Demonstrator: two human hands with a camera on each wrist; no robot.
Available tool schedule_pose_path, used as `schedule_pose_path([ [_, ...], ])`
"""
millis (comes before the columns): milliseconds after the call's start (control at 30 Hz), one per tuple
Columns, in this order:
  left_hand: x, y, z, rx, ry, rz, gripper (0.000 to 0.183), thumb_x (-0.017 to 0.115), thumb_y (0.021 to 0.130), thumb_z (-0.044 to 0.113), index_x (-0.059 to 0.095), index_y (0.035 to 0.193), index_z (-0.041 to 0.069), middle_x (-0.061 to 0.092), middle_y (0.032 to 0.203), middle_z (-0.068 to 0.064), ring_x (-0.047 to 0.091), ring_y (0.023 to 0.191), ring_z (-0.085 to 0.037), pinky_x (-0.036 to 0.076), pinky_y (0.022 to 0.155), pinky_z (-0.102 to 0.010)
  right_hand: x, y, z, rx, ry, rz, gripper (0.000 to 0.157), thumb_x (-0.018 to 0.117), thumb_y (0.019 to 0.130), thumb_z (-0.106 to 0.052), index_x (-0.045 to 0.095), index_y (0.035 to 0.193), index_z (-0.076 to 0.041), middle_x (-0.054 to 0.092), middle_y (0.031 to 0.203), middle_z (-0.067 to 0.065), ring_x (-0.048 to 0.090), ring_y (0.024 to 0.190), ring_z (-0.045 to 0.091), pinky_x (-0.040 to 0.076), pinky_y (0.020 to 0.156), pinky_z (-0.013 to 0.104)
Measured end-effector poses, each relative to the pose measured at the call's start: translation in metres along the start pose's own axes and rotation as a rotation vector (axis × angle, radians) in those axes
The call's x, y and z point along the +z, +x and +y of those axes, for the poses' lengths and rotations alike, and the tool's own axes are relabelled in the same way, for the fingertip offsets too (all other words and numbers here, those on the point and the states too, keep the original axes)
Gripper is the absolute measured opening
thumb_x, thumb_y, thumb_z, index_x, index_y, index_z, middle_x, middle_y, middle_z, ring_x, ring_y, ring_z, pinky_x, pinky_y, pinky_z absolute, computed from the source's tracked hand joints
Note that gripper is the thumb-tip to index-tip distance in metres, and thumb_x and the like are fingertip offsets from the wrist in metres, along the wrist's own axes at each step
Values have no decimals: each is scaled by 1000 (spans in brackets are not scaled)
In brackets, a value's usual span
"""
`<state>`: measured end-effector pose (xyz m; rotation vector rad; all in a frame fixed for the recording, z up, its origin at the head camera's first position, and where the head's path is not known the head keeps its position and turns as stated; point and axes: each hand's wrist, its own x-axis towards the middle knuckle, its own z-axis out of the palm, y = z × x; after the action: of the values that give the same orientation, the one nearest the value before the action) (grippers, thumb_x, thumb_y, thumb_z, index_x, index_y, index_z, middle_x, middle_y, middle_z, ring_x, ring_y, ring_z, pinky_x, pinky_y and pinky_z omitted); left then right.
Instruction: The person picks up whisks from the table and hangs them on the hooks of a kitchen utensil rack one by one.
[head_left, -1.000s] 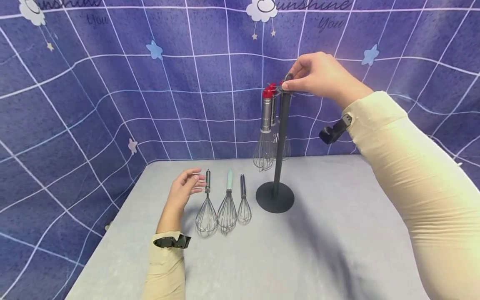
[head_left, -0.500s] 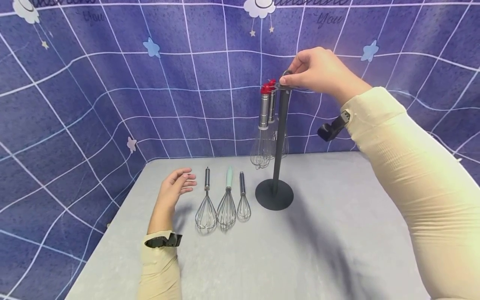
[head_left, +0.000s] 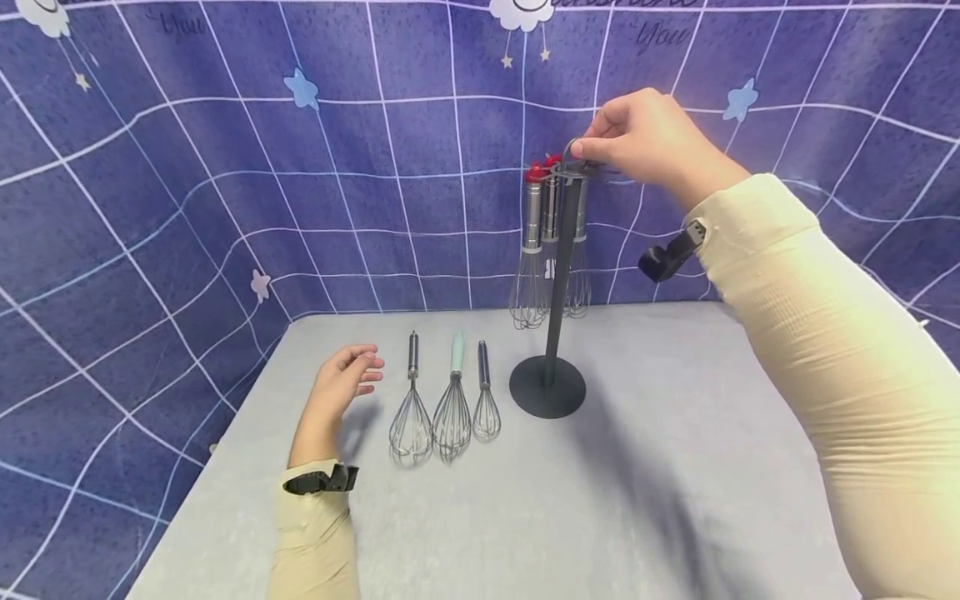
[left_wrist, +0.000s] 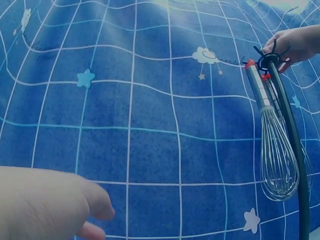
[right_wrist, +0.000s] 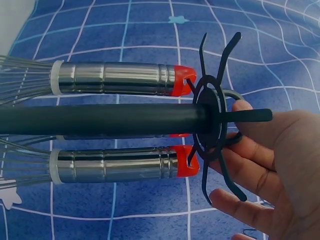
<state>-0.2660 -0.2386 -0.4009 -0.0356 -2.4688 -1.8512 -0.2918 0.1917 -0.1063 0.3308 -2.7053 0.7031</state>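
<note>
My right hand (head_left: 648, 137) pinches the loop on top of a dark metal utensil stand (head_left: 561, 283), its thumb and fingers meeting around the loop in the right wrist view. Below the hooked ring (right_wrist: 220, 117) hang three steel whisks with red ends: a left whisk (head_left: 533, 217), a middle whisk (head_left: 551, 208) and a right whisk (head_left: 580, 217), partly behind the post. Several hooks carry nothing. My left hand (head_left: 339, 385) hovers with loose fingers left of a steel-handled whisk (head_left: 413, 358) on the table, holding nothing.
Beside that whisk lie a mint-handled whisk (head_left: 457, 358) and a smaller dark-handled whisk (head_left: 483, 367), all with wires toward me. The stand's round base (head_left: 547, 386) rests on the grey table (head_left: 525, 517). A blue gridded cloth (head_left: 420, 200) hangs behind.
The hooked ring has turned with the hanging whisks, so the third whisk now shows right of the post. My left hand has drawn left from the steel-handled whisk. The lying whisks stay put.
</note>
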Motion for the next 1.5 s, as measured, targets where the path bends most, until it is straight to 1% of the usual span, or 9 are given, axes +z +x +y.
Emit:
schedule_pose_path([
  [367, 21, 15, -4, -147, 168, -66, 47, 54, 104, 26, 50, 140, -3, 58, 132, -29, 62, 114, -41, 50, 99, -54, -14, -3, 1, -15, -69, 32, 35, 69, 94, -45, 71, 97, -10, 64, 71, -17, 51, 86, 19, 38, 71, 34],
  [600, 47, 22, -13, -267, 305, -75, 56, 56, 100, 32, 47, 143, -3, 55, 131, -27, 60, 112, -41, 52, 93, -51, -14, -4, -1, -4, -78, -2, 39, 69, 94, -46, 72, 96, -8, 69, 73, -9, 50, 85, 20, 38, 69, 36],
  [700, 54, 26, -12, -265, 408, -112, 61, 56, 99, 35, 45, 142, -7, 53, 134, -28, 59, 112, -41, 51, 95, -52, -15, -5, -2, -4, -82, -8, 39, 69, 94, -47, 73, 96, -8, 69, 72, -8, 50, 85, 20, 37, 69, 37],
  [800, 56, 32, -12, -239, 510, -134, 57, 58, 96, 35, 53, 130, -11, 58, 122, -26, 61, 101, -37, 53, 91, -48, -15, -4, -2, -13, -87, -18, 39, 68, 95, -47, 74, 97, -8, 69, 71, -10, 50, 85, 20, 37, 70, 37],
  [867, 58, 36, -15, -231, 551, -131, 45, 61, 93, 32, 60, 111, -9, 60, 98, -19, 59, 78, -29, 54, 73, -40, -15, -3, -3, -22, -85, -23, 37, 68, 95, -45, 74, 99, -8, 69, 72, -10, 50, 86, 19, 38, 71, 36],
  [933, 60, 42, -18, -235, 584, -124, 33, 64, 89, 29, 61, 92, -4, 54, 78, -10, 50, 59, -20, 47, 56, -32, -15, -2, -3, -26, -87, -30, 34, 68, 96, -42, 73, 102, -8, 69, 75, -11, 51, 87, 19, 38, 72, 35],
  [1033, 63, 47, -25, -259, 600, -118, 23, 67, 85, 23, 59, 78, 3, 46, 61, -1, 38, 46, -13, 36, 43, -27, -14, -1, -3, -28, -73, -54, 32, 69, 96, -37, 71, 105, -7, 71, 84, -6, 53, 88, 19, 40, 75, 34],
  [1233, 64, 49, -35, -278, 571, -135, 21, 60, 85, 14, 61, 68, 2, 50, 50, -3, 46, 41, -17, 41, 40, -29, -11, -2, 2, -42, -62, -93, 30, 68, 97, -36, 66, 106, -7, 69, 95, 4, 53, 88, 22, 40, 74, 38],
  [1500, 54, 47, -44, -275, 508, -83, 12, 52, 81, 6, 61, 75, 0, 55, 53, -6, 50, 41, -17, 45, 39, -28, -7, -3, 5, -94, -89, -97, 30, 67, 98, -36, 66, 105, -8, 67, 97, 7, 50, 86, 24, 38, 73, 39],
])
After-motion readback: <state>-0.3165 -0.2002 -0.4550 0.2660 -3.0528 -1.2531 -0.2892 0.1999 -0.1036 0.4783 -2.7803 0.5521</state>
